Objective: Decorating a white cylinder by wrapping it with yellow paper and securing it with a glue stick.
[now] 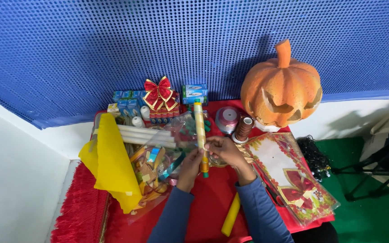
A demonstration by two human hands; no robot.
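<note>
Both hands closed on an upright patterned roll

Together, the left hand (190, 165) and right hand (223, 150) meet over the middle of the red table (212, 198), forearms in blue sleeves running up from the bottom edge. They hold a slim patterned roll (200, 130) with green end caps, standing almost straight up the picture. Left fingers curl shut around its lower, orange part; right fingers pinch the shaft just above, knuckles toward the camera.

Just left of the hands lies a clear bag of ribbon scraps (156, 164), partly under a yellow sheet (111, 162). A yellow tube (231, 215) lies near the right forearm. A packet with red bows (293, 180) sits right of the right wrist, and a carved pumpkin (281, 87) stands well behind.

What lies under the palms is hidden, and the roll's bottom cap barely peeks out below the left hand. Small boxes at the back are too blurred to tell apart.
</note>
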